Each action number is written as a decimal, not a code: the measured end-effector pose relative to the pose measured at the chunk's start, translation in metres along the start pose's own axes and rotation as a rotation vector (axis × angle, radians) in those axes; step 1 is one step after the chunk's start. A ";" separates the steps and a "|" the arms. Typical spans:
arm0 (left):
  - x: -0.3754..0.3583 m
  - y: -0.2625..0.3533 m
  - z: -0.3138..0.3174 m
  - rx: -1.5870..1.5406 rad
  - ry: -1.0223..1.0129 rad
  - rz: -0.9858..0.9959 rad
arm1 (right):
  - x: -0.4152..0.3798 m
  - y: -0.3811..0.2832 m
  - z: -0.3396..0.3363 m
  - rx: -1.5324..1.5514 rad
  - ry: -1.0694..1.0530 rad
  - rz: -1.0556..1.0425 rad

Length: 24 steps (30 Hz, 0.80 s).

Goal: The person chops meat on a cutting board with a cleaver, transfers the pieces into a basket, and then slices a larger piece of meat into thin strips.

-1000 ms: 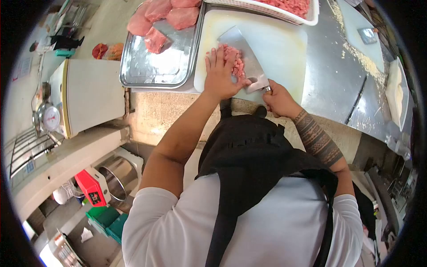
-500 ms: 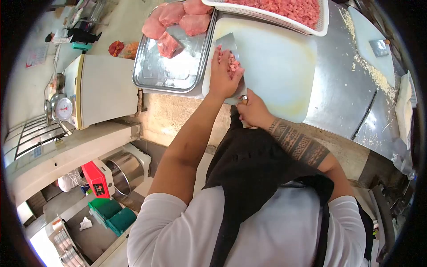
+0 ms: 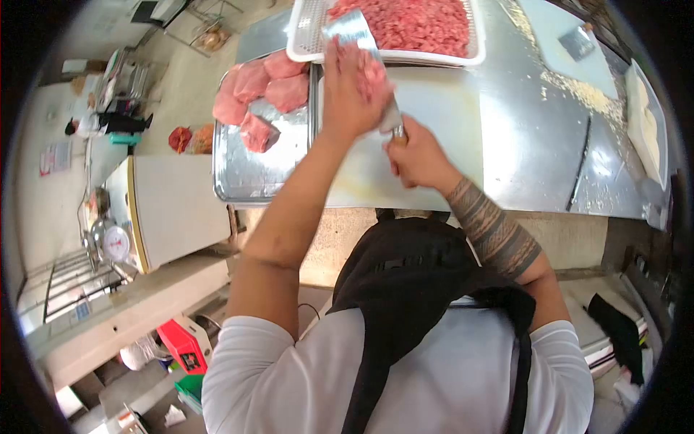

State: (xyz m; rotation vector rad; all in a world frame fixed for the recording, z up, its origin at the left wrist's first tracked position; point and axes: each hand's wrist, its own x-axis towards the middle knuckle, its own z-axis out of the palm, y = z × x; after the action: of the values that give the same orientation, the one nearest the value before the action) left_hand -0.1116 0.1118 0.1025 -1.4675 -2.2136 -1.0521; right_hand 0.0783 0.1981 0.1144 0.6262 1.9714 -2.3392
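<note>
On my feed, the dial of the scale (image 3: pixel 116 244) and the print on the wall poster (image 3: pixel 56 158) are too small for me to read; the dark panel on the red machine (image 3: pixel 183 343) is no clearer. The white basket (image 3: pixel 303 35) is cut off by the top edge; it holds a heap of small diced meat (image 3: pixel 426 32). The cleaver (image 3: pixel 352 26) reaches over its near rim, carrying a meat portion (image 3: pixel 374 76) that is blurred and partly covered.

I see the right hand (image 3: pixel 419 153) wrapped round the cleaver's handle. The left hand (image 3: pixel 352 98) lies with fingers stretched along the blade and the meat portion; I can't make out the palm's contact. Both are above the white cutting board (image 3: pixel 441 108).

Just left of the board, the metal tray (image 3: pixel 249 173) holds large meat pieces (image 3: pixel 287 92). Pale crumbs (image 3: pixel 582 90) lie on the metal surface (image 3: pixel 531 137) at right, near a white tray (image 3: pixel 635 126) whose pale contents I can't identify.
</note>
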 end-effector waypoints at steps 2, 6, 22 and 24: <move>0.071 -0.008 0.006 -0.060 -0.004 0.004 | 0.013 -0.026 -0.027 -0.003 0.025 -0.002; 0.155 -0.072 0.072 0.135 -0.030 0.079 | -0.017 -0.024 -0.083 -0.120 0.066 0.034; 0.038 -0.036 0.093 -0.001 0.115 -0.028 | -0.256 0.122 -0.148 0.126 0.845 0.036; 0.012 -0.024 0.089 -0.039 0.047 0.001 | -0.256 0.115 -0.161 0.126 0.867 -0.017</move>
State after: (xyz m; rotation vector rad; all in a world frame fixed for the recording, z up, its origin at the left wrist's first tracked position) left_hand -0.1245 0.1769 0.0376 -1.4445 -2.1713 -1.1237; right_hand 0.3913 0.2664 0.0663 1.8903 2.0450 -2.4330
